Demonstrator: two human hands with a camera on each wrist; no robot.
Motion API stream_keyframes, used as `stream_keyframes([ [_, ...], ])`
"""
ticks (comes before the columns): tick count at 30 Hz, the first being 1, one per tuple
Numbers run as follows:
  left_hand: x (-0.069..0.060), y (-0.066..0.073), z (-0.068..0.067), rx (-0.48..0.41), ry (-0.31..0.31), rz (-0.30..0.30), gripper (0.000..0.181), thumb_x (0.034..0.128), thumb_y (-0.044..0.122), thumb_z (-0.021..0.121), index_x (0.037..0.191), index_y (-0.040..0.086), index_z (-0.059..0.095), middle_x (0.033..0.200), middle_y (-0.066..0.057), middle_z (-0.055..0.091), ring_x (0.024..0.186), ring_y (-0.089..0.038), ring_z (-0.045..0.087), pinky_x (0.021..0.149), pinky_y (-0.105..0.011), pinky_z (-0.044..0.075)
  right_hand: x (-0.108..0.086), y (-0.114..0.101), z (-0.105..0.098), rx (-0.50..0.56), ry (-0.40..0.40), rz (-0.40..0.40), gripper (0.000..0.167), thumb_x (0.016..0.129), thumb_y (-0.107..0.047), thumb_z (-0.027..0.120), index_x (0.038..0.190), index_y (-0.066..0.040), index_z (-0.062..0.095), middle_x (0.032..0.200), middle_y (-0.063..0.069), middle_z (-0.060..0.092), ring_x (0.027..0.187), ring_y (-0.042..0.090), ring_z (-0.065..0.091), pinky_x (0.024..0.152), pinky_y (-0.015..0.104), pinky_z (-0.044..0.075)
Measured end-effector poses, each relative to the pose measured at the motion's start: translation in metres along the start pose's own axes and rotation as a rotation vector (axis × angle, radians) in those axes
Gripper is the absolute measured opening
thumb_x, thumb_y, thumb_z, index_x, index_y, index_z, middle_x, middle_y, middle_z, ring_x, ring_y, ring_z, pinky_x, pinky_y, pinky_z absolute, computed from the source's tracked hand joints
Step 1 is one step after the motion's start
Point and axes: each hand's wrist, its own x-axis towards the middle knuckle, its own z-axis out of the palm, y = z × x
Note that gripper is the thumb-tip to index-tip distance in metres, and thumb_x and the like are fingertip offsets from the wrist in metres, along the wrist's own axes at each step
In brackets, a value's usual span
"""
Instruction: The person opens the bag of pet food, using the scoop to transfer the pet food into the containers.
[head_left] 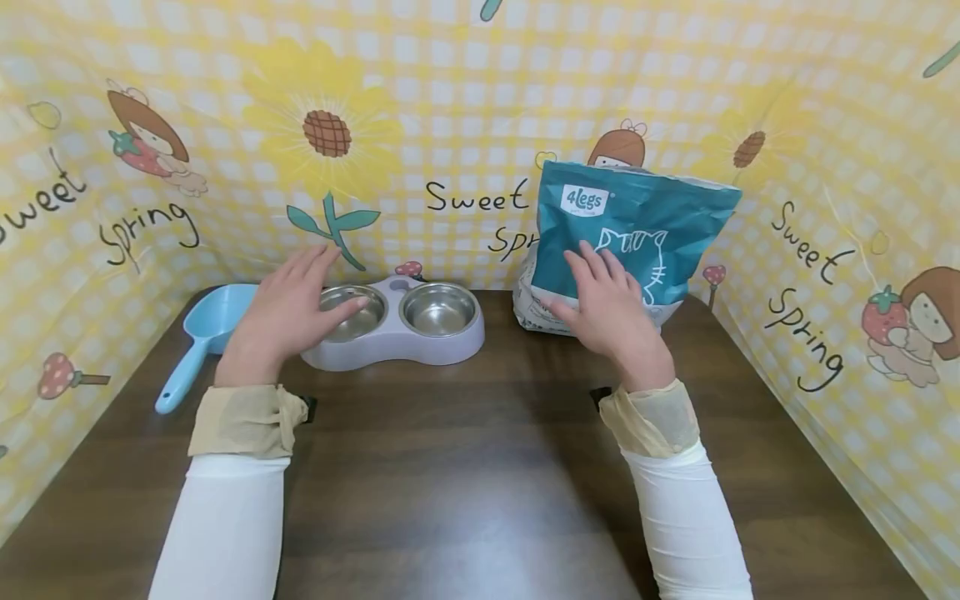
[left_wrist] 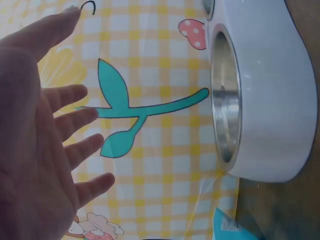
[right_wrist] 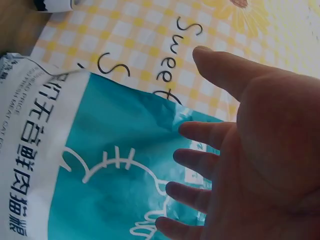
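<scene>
My left hand hovers with its fingers spread, in front of a pale lilac double pet bowl and partly covering its left steel bowl. In the left wrist view the palm holds nothing, and the bowl stand is off to the right. My right hand is raised before a teal and white cat food bag that stands upright. The right wrist view has its spread fingers in front of the bag; whether they touch it I cannot tell.
A light blue scoop lies at the left of the dark wooden table, its handle toward me and its right side behind my left hand. A yellow checked cloth with printed flowers and words walls the table at back and sides.
</scene>
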Motion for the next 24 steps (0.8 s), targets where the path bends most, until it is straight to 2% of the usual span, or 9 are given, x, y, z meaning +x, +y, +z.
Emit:
stream_keyframes([
  [6,0.006,0.016,-0.006,-0.102,0.123,0.026,0.092,0.1075,0.059,0.059,0.172,0.005,0.022,0.181,-0.025,0.019,0.165,-0.053,0.022,0.13,-0.074,0.022,-0.002,0.01,-0.012,0.063,0.076,-0.008,0.084,0.109,-0.051,0.06,0.173,-0.014,0.021,0.185,0.012,0.008,0.17,0.047,0.007,0.132,0.077,0.012],
  [11,0.014,0.044,0.002,-0.195,0.218,0.073,0.084,0.1095,0.05,0.06,0.171,0.004,0.026,0.181,-0.023,0.021,0.166,-0.049,0.024,0.133,-0.069,0.022,0.0,0.023,-0.022,0.082,0.105,-0.002,0.084,0.109,-0.051,0.06,0.174,-0.015,0.02,0.186,0.011,0.003,0.17,0.047,0.004,0.132,0.078,0.01],
  [15,0.03,0.071,0.011,-0.235,0.279,0.144,0.08,0.1096,0.045,0.063,0.17,0.004,0.029,0.179,-0.022,0.026,0.167,-0.045,0.025,0.136,-0.063,0.021,0.005,0.037,-0.04,0.06,0.137,-0.009,0.084,0.109,-0.05,0.058,0.174,-0.013,0.019,0.186,0.012,0.001,0.17,0.048,0.002,0.132,0.077,0.008],
  [19,0.048,0.105,0.017,-0.244,0.256,0.194,0.08,0.109,0.046,0.063,0.17,0.008,0.029,0.181,-0.017,0.026,0.169,-0.04,0.024,0.138,-0.059,0.019,0.012,0.053,-0.06,0.034,0.184,-0.01,0.084,0.11,-0.048,0.057,0.173,-0.01,0.018,0.186,0.013,0.001,0.17,0.047,0.001,0.133,0.077,0.007],
  [24,0.069,0.146,0.03,-0.355,0.226,0.232,0.079,0.1089,0.046,0.064,0.17,0.01,0.03,0.181,-0.012,0.028,0.169,-0.033,0.026,0.139,-0.051,0.021,0.017,0.062,-0.085,-0.02,0.246,-0.035,0.08,0.11,-0.044,0.058,0.173,-0.01,0.02,0.185,0.015,0.005,0.17,0.047,0.004,0.133,0.076,0.007],
])
